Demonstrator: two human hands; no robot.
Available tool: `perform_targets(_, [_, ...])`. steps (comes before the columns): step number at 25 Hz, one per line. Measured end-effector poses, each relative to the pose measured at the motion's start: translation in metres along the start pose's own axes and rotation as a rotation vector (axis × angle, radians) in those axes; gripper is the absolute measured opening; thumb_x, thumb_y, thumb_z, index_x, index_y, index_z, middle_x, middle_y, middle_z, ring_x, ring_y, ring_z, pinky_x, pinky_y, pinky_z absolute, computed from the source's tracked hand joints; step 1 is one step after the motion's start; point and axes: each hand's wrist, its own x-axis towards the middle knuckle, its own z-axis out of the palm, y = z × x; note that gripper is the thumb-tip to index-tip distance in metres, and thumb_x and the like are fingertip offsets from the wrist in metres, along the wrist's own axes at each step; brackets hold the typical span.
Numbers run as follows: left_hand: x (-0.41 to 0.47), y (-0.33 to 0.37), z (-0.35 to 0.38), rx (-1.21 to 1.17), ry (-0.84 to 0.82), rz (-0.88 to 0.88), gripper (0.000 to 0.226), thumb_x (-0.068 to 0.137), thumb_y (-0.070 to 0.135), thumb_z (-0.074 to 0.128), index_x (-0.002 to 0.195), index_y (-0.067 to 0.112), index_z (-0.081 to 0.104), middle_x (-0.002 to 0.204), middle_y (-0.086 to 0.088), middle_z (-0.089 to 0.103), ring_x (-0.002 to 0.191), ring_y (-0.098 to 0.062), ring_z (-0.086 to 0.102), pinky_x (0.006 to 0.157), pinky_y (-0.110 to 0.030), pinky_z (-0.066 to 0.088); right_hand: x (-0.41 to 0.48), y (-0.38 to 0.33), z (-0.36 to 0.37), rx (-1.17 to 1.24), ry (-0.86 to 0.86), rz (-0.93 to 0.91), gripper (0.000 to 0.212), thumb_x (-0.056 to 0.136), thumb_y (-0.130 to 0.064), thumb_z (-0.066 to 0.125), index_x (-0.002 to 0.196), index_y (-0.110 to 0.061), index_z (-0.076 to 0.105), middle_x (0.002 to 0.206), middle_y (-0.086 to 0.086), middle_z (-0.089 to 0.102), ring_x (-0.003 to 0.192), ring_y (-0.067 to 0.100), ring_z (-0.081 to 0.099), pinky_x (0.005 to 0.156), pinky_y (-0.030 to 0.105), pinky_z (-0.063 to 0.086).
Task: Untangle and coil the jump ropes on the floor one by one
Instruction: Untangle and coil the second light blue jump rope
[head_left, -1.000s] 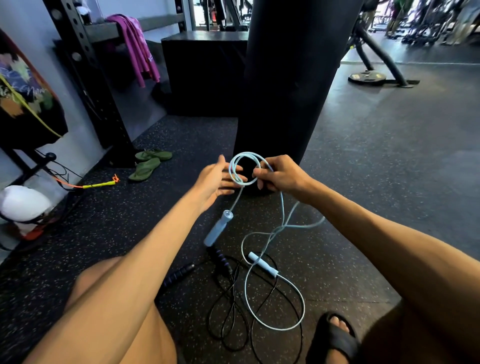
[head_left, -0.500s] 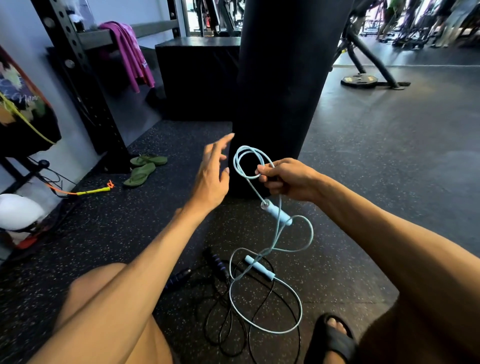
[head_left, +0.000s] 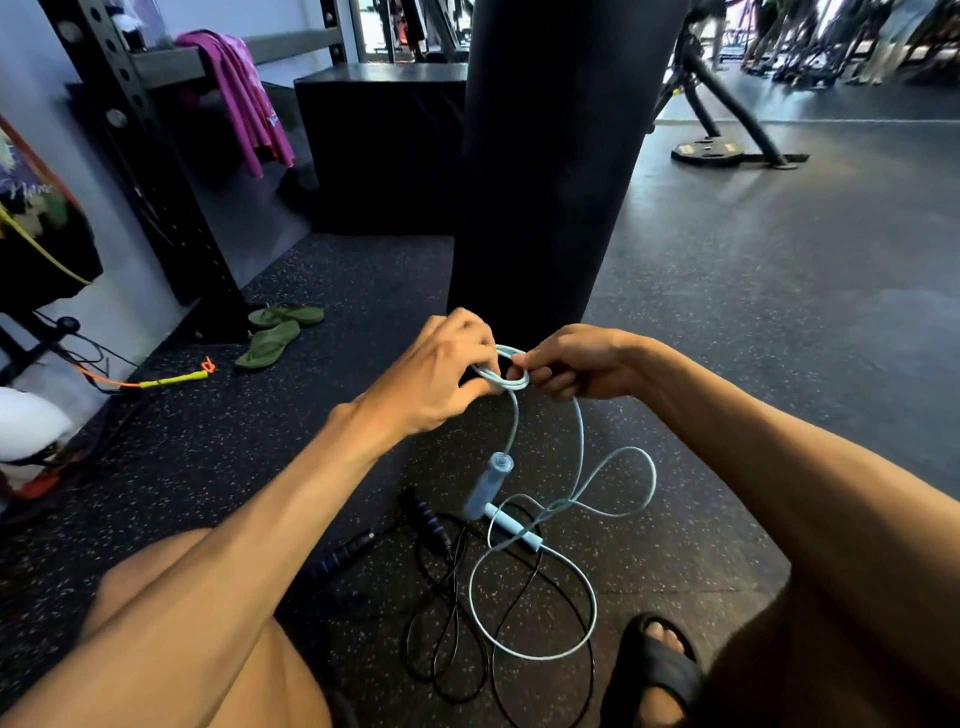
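Coiling underway: blue rope coil (head_left: 501, 371) is pinched by left hand (head_left: 441, 374) and right hand (head_left: 576, 366), with slack (head_left: 581, 447) hung at 6 o'clock below the right hand, laid over the black rope (head_left: 452, 623).

Single head-worn view, wide-angle. Faces forward and down along both forearms to floor (head_left: 779, 312). Left hand (head_left: 436, 374) and right hand (head_left: 576, 366) near frame centre, close to lens, both pinching light blue jump rope (head_left: 514, 385). Sandalled foot (head_left: 654, 670) at bottom edge. Punching bag (head_left: 550, 182) near, straight ahead. Machine base (head_left: 706, 153) far, upper right.
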Motion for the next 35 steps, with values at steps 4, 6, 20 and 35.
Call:
perform_targets(4, [-0.002,0.014,0.005,-0.138,-0.250,-0.159,0.015,0.086,0.041,0.069,0.088,0.027,0.068,0.090,0.007,0.055,0.092,-0.013,0.049,0.087,-0.032,0.040,-0.001,0.002,0.007,-0.105,-0.037,0.083,0.022,0.099,-0.018,0.054,0.082,-0.009,0.064,0.060,-0.005,0.039,0.045,0.002,0.026,0.044,0.016,0.019])
perform_targets(6, [0.000,0.023,0.006,-0.239,-0.250,-0.185,0.026,0.092,0.041,0.061,0.079,0.020,0.066,0.074,0.007,0.059,0.074,-0.006,0.054,0.073,-0.028,0.045,0.000,0.003,0.008,-0.133,-0.017,0.058,0.020,0.098,-0.014,0.054,0.081,-0.009,0.064,0.061,-0.003,0.042,0.045,0.003,0.029,0.046,0.017,0.022])
perform_targets(20, [0.008,-0.015,-0.003,-1.556,0.481,-0.680,0.033,0.103,0.019,0.040,0.072,0.011,0.047,0.051,0.008,0.029,0.045,-0.008,0.025,0.064,-0.029,0.024,0.001,0.002,0.040,-0.163,0.222,-0.325,0.026,0.096,0.001,0.044,0.114,0.006,0.062,0.112,0.021,0.069,0.095,0.020,0.067,0.083,0.030,0.055])
perform_targets(35, [0.016,-0.005,0.008,-1.724,0.601,-0.823,0.033,0.097,0.014,0.035,0.065,0.013,0.042,0.051,0.004,0.025,0.049,-0.009,0.018,0.055,-0.027,0.018,0.001,-0.010,0.065,0.167,0.311,-0.432,0.042,0.106,-0.034,0.036,0.118,0.003,0.052,0.071,0.016,0.059,0.058,0.025,0.058,0.059,0.040,0.055])
